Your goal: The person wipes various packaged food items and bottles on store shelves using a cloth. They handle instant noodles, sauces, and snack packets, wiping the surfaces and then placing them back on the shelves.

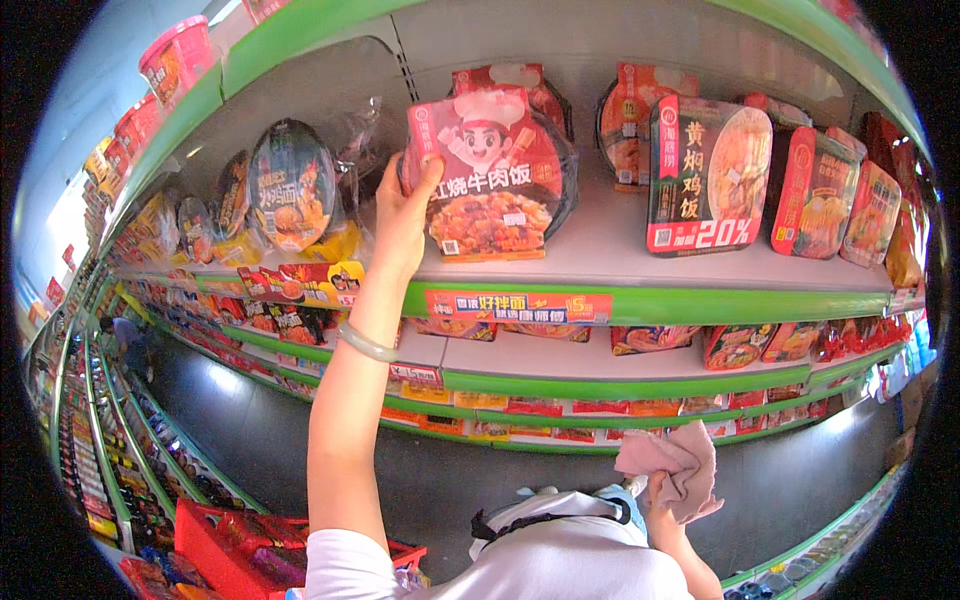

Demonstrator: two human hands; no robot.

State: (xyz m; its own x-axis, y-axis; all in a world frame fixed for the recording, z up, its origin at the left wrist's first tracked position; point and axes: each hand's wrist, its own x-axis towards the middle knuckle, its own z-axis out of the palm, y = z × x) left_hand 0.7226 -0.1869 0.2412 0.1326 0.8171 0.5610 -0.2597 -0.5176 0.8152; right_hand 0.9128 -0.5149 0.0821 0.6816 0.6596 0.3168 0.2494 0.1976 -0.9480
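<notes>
At shelf height, my left hand (403, 202) grips the left edge of a red instant-rice package (499, 176) with a chef cartoon and a meat dish on its front. My thumb lies on the printed face; the other fingers are largely hidden behind it. The package is upright, and whether its base touches the shelf cannot be told. Behind it stands a similar red package (551, 94), partly covered. Low beside my body, my right hand (661, 499) holds a crumpled pink cloth (679, 465). Right of the held package is a boxed instant-rice meal (709, 176).
The grey shelf (592, 259) has a green front edge with a price strip (517, 306). Black noodle bowls (291, 184) stand on the left. Lower shelves (540, 364) carry more packets. A red crate (217, 551) with packets sits at lower left, near another rack (112, 442).
</notes>
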